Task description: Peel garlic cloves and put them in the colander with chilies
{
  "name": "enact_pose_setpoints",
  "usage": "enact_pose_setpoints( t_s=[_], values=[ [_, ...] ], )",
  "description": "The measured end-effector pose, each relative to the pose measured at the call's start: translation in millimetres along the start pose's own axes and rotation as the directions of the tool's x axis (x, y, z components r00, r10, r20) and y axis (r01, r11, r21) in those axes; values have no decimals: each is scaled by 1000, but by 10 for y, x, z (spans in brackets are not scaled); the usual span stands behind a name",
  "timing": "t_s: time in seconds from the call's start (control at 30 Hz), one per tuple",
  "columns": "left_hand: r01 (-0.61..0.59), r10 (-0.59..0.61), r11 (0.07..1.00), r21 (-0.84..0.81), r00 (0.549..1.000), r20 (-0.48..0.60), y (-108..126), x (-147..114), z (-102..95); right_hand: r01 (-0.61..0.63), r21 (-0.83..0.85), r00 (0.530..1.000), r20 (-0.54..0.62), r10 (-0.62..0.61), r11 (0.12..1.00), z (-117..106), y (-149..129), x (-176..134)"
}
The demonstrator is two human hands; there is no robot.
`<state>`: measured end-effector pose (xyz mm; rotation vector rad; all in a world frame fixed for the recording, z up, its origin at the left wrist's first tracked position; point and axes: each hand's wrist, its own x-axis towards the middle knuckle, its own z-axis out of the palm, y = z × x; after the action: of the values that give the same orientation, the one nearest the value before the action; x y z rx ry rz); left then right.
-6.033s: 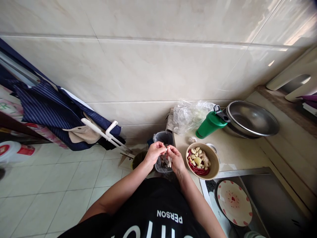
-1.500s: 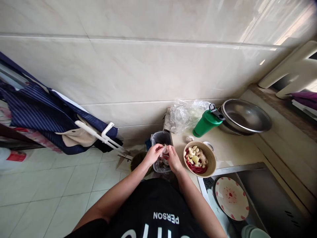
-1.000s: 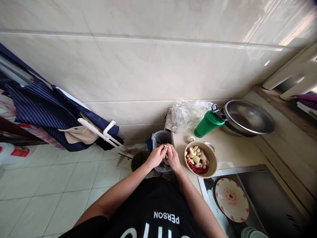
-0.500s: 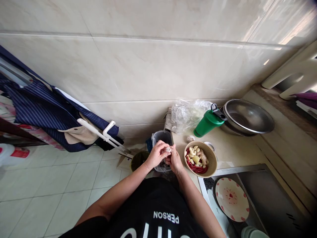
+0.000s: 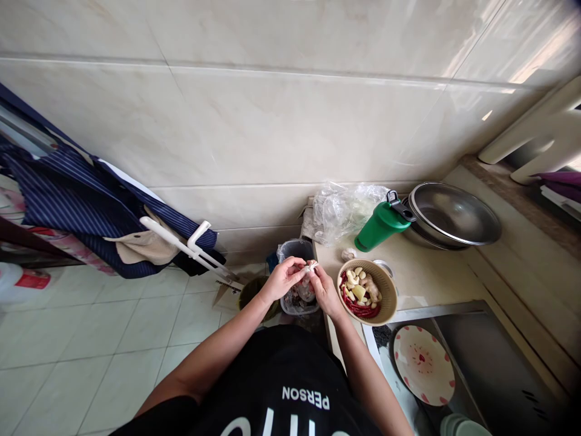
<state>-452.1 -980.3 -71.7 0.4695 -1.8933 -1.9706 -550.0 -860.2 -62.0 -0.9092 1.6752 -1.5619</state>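
Over the lined trash bin (image 5: 296, 248), a pale head of garlic (image 5: 310, 267) with papery skin is pinched between my two hands. My left hand (image 5: 285, 280) grips it from the left, fingers curled. My right hand (image 5: 323, 289) has its thumb and fingers closed on the other side. Just right of my right hand, a tan basket (image 5: 391, 298) holds peeled garlic cloves (image 5: 354, 277), ginger (image 5: 372, 287) and dried red chilies (image 5: 365, 311). Another garlic head (image 5: 348, 254) lies on the counter behind the basket.
A green shaker bottle (image 5: 381, 226), crumpled plastic bags (image 5: 347, 206) and metal bowls (image 5: 454, 212) stand along the wall. The sink at right holds a patterned plate (image 5: 423, 366). At left are a white-barred rack (image 5: 181, 245) and a dark bucket (image 5: 252, 293).
My hands have shifted and turned slightly around the garlic, which now sits a little higher. More of the bin's contents shows below them.
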Motion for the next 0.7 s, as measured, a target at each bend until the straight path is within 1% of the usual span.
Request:
enact_pose_setpoints(
  t_s=[0.1, 0.2, 0.3, 0.4, 0.47, 0.53, 0.6, 0.7],
  values=[
    [-56, 52, 990, 128, 998, 36, 75, -18, -17, 78, -138, 997, 21, -76, 987, -24, -29, -7],
    [-47, 37, 980, 192, 998, 59, 102, -45, -23, 149, -257, 988, 80, -133, 955, -21, -32, 14],
    [-22, 8, 962, 272, 998, 56, 98, -64, -25, 229, -329, 972, 135, -194, 916, 3, -28, 42],
    [-71, 66, 919, 388, 997, 27, 114, -69, -38, 299, -393, 954, 156, -257, 870, 21, -43, 50],
    [-105, 98, 894, 436, 994, 40, 137, -71, -45, 335, -417, 942, 184, -282, 845, 29, -63, 39],
    [-118, 104, 877, 467, 993, 56, 148, -73, -36, 350, -435, 936, 200, -290, 829, 46, -78, 24],
    [-115, 112, 871, 477, 993, 36, 133, -68, -5, 344, -460, 939, 175, -296, 819, 83, -76, 12],
    [-113, 155, 897, 427, 986, -64, 63, -42, 64, 310, -482, 946, 71, -315, 820, 176, -35, 11]
  ],
)
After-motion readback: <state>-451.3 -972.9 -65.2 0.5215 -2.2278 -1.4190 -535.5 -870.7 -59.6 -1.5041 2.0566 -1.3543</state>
